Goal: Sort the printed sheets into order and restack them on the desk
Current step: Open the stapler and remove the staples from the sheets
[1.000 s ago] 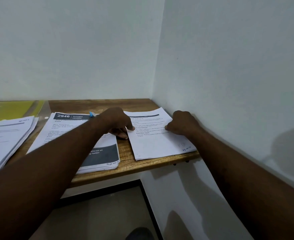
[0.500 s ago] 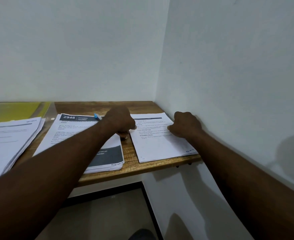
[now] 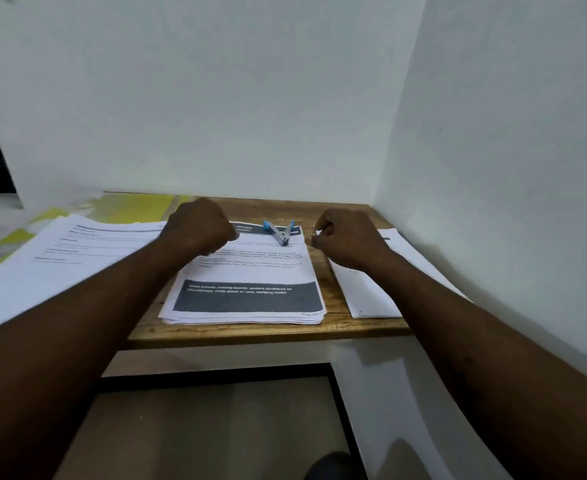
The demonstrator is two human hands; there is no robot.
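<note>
While both are clenched | left hand (image 3: 198, 227) over middle stack (image 3: 250, 271) | right hand (image 3: 349, 239) just beside it

Both forearms (image 3: 77, 323) bare to the frame edge, no clothing on them in view. Left hand (image 3: 200, 225) bare, right hand (image 3: 345, 237) bare. At bottom centre a dark rounded shoe toe (image 3: 326, 465), blurred, no detail readable.

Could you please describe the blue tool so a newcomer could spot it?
On the wooden desk in the wall corner lie three paper piles. The tool sits at the far end of the middle pile, between the left hand and right hand. It alone is blue, opened into a V.
</note>
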